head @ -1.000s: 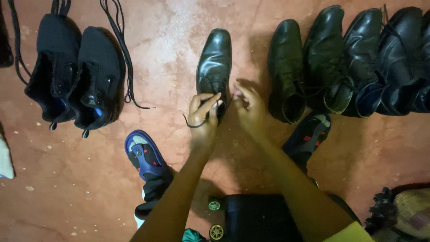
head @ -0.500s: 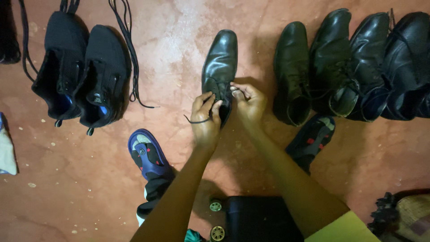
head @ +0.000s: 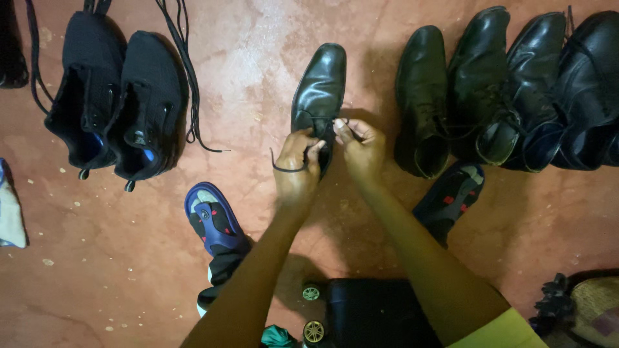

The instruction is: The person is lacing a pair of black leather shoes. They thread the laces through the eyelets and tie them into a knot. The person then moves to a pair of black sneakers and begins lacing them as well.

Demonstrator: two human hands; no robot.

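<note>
- Two bare hands meet over a black leather shoe (head: 317, 87) that lies alone on the reddish floor (head: 258, 51), toe pointing away from the person.
- Left hand (head: 296, 169) has its fingers pressed together, pinching a thin black lace (head: 284, 169) that loops out to the left of the knuckles.
- Right hand (head: 362, 149) sits just beside it at the shoe's opening, fingertips pinched together at the lacing; what exactly they hold is too dark to tell.
- Both hands touch the rear half of the shoe, and the front half is bare and in full view.
- Right of it, near but apart, stands a row of black leather shoes (head: 509, 90), packed side by side.
- Far left, a pair of black sneakers (head: 116, 96) sits with loose black laces (head: 184, 71) trailing across the floor beside them.
- Below the hands, the person's feet wear blue sandals: one (head: 209, 216) left of the arms, the other (head: 451, 196) to the right.
- At the bottom edge a dark object with small wheels (head: 312, 312) lies between the forearms.
</note>
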